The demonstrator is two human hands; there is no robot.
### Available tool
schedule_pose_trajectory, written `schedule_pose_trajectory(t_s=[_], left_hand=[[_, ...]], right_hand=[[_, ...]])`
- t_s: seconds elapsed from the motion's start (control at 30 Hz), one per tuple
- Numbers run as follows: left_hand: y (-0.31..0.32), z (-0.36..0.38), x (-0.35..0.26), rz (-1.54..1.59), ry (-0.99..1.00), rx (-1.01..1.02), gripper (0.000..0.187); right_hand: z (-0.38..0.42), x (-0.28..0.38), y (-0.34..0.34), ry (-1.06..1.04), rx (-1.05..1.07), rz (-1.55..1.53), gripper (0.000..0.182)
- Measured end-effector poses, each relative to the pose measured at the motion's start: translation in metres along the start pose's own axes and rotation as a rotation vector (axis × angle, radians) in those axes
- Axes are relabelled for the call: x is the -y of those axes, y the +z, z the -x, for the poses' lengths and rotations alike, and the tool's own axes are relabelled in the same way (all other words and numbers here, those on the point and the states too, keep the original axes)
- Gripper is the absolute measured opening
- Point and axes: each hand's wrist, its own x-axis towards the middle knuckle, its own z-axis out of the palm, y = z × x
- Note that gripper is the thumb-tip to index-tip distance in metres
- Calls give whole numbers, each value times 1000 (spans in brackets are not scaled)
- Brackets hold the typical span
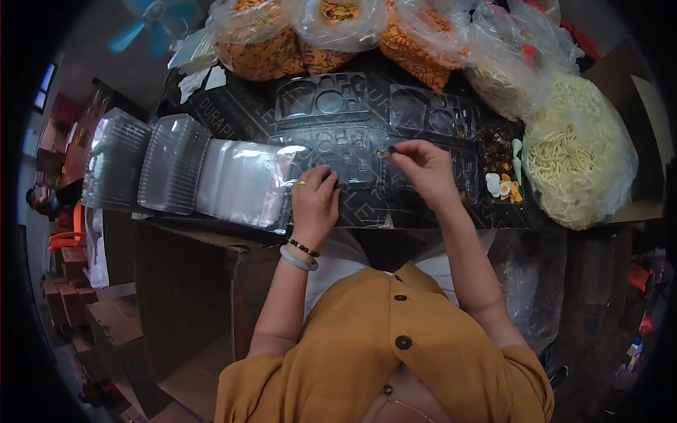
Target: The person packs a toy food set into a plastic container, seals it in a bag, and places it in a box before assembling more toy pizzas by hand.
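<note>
Between the thumb and forefinger of my right hand (427,169) is a small dark brownish piece (385,151), too small to name. That hand hovers over the right part of a clear plastic tray (331,141) with moulded compartments. My left hand (315,201), fingers slightly bent and apart, rests at the tray's lower left corner, beside a stack of clear plastic bags (236,180). Another clear tray (329,99) lies above it, and a third clear tray (430,113) lies to the right. Small dark brown pieces (496,146) are heaped right of the trays.
Stacked clear plastic trays (116,158) stand at the left. White and orange egg-like pieces (502,186) lie at the right, by a big bag of pale noodle-like strands (575,155). Bags of orange pieces (257,49) line the back. An open cardboard box (187,303) sits below the table edge.
</note>
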Motion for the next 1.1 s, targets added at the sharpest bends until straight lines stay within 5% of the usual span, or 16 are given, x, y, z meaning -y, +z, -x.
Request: schedule_pose_trajectory(t_s=[0.2, 0.53, 0.63, 0.7, 0.83, 1.1], left_hand=[[4, 4, 0, 37, -47, -52, 26], [4, 6, -3, 90, -77, -56, 27], [2, 3, -6, 78, -67, -29, 31], [4, 3, -6, 117, -86, -27, 36], [3, 2, -6, 87, -18, 26, 38], [6, 4, -5, -13, -5, 83, 32]], right_hand=[[-6, -22, 56, -158, 139, 647, 17], [-6, -22, 48, -35, 65, 529, 16], [0, -25, 55, -85, 59, 599, 15], [4, -33, 58, -422, 79, 806, 13], [5, -30, 51, -414, 79, 693, 11], [9, -32, 52, -594, 108, 953, 6]])
